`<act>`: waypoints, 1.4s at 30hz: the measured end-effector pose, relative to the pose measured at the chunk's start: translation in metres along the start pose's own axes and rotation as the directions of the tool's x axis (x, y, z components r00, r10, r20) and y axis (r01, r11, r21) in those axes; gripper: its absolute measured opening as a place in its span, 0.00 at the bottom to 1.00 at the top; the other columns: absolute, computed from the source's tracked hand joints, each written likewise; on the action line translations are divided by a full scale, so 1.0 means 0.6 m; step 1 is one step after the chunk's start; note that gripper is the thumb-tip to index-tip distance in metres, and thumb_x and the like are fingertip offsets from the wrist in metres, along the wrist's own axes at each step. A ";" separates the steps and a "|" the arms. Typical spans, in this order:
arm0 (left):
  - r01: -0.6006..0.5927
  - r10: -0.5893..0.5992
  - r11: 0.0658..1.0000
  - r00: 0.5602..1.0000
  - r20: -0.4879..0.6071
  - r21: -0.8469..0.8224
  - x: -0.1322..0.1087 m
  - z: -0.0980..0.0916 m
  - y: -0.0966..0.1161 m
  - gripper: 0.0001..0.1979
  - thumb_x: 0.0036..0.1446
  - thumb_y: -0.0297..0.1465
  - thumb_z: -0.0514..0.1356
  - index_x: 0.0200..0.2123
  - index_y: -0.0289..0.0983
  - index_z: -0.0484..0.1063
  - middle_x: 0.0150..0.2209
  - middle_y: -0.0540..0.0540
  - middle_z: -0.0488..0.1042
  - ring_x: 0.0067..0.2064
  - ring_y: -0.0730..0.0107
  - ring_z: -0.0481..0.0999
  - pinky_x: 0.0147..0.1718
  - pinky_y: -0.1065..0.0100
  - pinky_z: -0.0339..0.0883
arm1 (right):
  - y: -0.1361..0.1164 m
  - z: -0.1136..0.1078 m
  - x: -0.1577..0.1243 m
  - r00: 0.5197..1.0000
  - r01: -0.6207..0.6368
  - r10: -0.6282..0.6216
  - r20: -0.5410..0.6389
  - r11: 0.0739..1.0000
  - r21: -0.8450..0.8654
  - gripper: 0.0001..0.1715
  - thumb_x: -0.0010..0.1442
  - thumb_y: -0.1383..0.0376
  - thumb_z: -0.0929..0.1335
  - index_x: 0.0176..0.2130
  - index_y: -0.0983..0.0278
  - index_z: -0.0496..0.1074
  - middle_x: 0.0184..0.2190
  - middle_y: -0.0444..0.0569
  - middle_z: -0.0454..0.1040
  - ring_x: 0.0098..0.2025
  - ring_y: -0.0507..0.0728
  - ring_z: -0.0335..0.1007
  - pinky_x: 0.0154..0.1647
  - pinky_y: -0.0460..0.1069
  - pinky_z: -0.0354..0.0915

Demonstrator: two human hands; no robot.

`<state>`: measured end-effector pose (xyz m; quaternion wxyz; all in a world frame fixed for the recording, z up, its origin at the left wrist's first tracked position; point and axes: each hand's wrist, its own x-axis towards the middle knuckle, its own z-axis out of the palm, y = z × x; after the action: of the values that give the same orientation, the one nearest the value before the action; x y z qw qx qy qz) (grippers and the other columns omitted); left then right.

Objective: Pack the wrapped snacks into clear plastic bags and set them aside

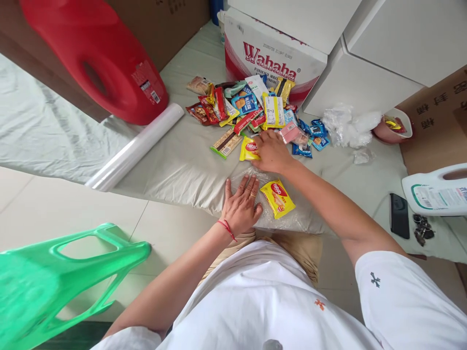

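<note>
My left hand (241, 206) lies flat with fingers spread on a sheet of clear plastic film at the front edge of the covered surface. Just right of it a yellow snack packet (278, 198) rests on the film. Farther back, my right hand (272, 151) has its fingers closed on another yellow packet (249, 148), at the near edge of a heap of wrapped snacks. A snack bar with a green-edged wrapper (226, 143) lies left of that packet. Blue packets (245, 103) and a yellow-and-white packet (273, 112) are in the heap.
A roll of plastic film (136, 148) lies left, beside a large red jug (98, 58). Behind the heap stands a Wahaha box (270, 53). To the right are crumpled plastic (350, 127), a pink bowl (390, 133), a phone (399, 216), keys (423, 229) and a white bottle (438, 194). A green stool (73, 262) stands lower left.
</note>
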<state>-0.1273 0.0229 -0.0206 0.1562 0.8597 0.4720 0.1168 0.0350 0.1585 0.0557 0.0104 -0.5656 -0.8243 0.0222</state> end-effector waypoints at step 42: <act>-0.343 0.331 0.936 0.935 -0.127 -0.082 0.070 -0.066 -0.100 0.19 0.67 0.34 0.52 0.57 0.43 0.76 0.66 0.43 0.72 0.73 0.55 0.60 0.74 0.42 0.43 | -0.079 0.071 -0.379 0.890 -0.335 0.400 -0.219 0.899 0.280 0.25 0.68 0.56 0.67 0.63 0.52 0.70 0.59 0.57 0.72 0.60 0.69 0.67 0.59 0.66 0.67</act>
<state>-0.1653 0.0951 -0.0045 0.1515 0.9109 0.3188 0.2139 0.0709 -0.0718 0.0172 0.1855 -0.7046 -0.6836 0.0435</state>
